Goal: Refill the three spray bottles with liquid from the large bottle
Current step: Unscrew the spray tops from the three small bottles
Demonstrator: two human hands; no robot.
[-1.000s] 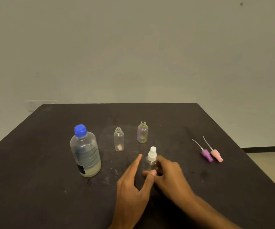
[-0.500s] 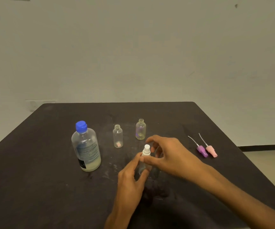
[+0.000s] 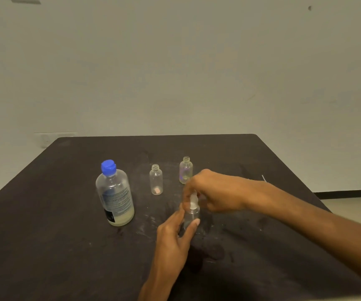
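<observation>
Head view of a dark tabletop (image 3: 44,235) set against a pale wall. The left hand (image 3: 175,233) steadies a small clear spray bottle (image 3: 191,216) standing upright near the middle of the tabletop, its thumb and fingers curled round the lower body in a closed grip. The right hand (image 3: 215,192) reaches in from the right and pinches the bottle's white spray head (image 3: 193,199) from above, its grip clamped on that head; motion blur hides the exact finger placement. Behind stand two more small clear bottles, both uncapped and upright: one (image 3: 156,179) to the left with a pinkish mark near its base, one (image 3: 185,170) just beyond the right hand's knuckles. The large bottle (image 3: 115,194), blue-capped and holding a shallow layer of pale liquid, stands upright well to the left.
</observation>
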